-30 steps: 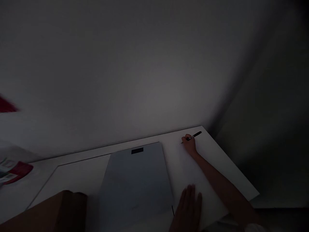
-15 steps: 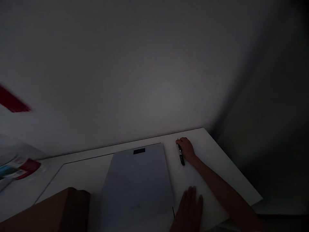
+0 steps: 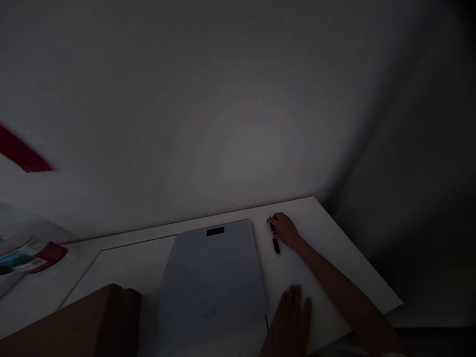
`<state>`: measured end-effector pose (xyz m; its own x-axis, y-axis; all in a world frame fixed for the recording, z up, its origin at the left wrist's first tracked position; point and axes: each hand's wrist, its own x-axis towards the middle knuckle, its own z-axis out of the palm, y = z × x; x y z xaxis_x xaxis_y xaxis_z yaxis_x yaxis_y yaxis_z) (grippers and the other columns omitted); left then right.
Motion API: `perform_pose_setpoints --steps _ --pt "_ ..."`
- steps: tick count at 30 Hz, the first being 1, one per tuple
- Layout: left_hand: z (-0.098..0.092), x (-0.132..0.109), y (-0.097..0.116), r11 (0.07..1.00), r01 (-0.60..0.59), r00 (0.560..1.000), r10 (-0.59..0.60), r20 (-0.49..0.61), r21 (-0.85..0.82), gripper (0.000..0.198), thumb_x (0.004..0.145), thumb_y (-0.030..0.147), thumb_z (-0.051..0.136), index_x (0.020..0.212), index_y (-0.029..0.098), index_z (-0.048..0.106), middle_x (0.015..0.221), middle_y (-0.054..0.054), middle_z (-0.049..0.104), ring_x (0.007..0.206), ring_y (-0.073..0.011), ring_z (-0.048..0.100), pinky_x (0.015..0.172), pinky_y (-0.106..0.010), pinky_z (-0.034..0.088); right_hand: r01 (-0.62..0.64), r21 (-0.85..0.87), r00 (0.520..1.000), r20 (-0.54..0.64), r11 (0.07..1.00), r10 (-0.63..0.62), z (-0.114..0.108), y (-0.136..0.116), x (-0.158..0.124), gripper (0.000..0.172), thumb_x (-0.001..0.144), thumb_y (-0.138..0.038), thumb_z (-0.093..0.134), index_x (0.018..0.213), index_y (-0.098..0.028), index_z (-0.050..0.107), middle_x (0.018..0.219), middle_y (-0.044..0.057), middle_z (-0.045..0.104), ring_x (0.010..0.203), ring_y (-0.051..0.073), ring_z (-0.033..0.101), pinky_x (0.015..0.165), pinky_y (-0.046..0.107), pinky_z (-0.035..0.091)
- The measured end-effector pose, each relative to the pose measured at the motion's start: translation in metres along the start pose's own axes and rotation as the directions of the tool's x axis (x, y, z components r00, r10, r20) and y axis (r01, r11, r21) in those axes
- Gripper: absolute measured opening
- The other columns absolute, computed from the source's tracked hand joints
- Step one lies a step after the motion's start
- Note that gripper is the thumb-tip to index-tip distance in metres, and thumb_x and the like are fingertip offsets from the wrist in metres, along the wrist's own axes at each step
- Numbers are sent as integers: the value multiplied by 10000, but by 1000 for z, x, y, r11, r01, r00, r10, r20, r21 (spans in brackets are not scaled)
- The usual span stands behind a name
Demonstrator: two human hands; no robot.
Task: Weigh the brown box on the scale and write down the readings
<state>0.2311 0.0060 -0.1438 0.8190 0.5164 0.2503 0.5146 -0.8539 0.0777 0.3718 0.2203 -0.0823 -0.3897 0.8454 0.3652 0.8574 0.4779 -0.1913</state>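
The right hand (image 3: 284, 229) reaches to the far right part of a white sheet (image 3: 323, 258), its fingers curled round the far end of a black pen (image 3: 275, 241). The pen is a slim, dark, smooth stick that slants back toward the near side with its tip under the fingertips, at or just above the sheet; the light is too dim to tell whether it touches. The left hand (image 3: 292, 320) lies flat on the near part of the same sheet, palm down, fingers spread and grasping nothing. By the look of it, this is marking or writing near the sheet's far edge, with the flat palm pinning the sheet. A clean stroke from here calls for the palm to keep its weight on and the pen tip to meet the surface lightly. The sheet is matt, stiff-looking and straight-edged, and its right corner overhangs the dark. Just left of the pen lies a grey panel (image 3: 211, 277), flat, smooth and rectangular, with a small black patch (image 3: 214, 231) at its far end. A brown cardboard box (image 3: 74, 322) stands near left, and a red-and-white packet (image 3: 33, 255) lies far left on the table (image 3: 33, 297) below a plain wall (image 3: 223, 99).
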Motion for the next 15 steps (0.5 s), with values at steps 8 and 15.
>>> perform_pose_setpoints --steps 8,15 --pt "-20 2 5 995 43 998 -39 43 -89 1082 844 462 632 1490 77 -146 1506 -256 90 1391 -412 132 1054 -584 389 -4 -18 1000 -7 1000 3 -2 -1 0 469 827 44 455 1175 -193 661 977 87 608 948 206 514 798 311 428" --pt "-40 -13 10 998 -40 989 31 -147 -57 734 918 165 481 1515 58 66 1468 -126 393 1383 -250 337 1072 -343 435 -26 61 994 -106 998 32 -8 -4 -3 536 804 42 365 1210 -183 633 959 91 620 913 214 528 799 346 472"
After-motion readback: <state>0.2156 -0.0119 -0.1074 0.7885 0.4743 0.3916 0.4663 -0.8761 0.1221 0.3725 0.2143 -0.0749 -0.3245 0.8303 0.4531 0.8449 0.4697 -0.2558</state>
